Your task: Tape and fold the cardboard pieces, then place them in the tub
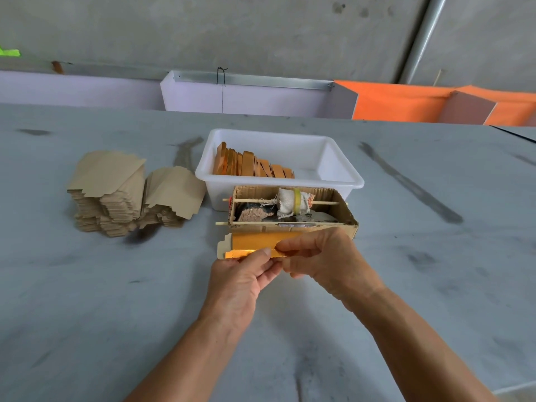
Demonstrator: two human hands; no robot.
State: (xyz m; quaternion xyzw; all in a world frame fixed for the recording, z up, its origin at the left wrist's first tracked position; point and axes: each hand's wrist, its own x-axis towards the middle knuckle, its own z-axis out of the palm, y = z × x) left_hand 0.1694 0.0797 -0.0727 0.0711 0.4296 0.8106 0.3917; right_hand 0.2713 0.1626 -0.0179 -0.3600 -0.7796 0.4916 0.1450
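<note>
Head camera, close, looking forward-down over grey table [116, 285].

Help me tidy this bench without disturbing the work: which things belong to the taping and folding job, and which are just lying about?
Part of the job:
- gold cardboard piece, pinched by left hand and right hand
- stack of flat cardboard pieces
- white tub with folded pieces
- cardboard box holding the tape roll on a stick

Lying about:
- orange panels
- lilac board

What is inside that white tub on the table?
The white tub holds a leaning row of folded orange-gold cardboard pieces along its left side; its right side looks bare. The near wall hides the bottom of the pieces.
</note>
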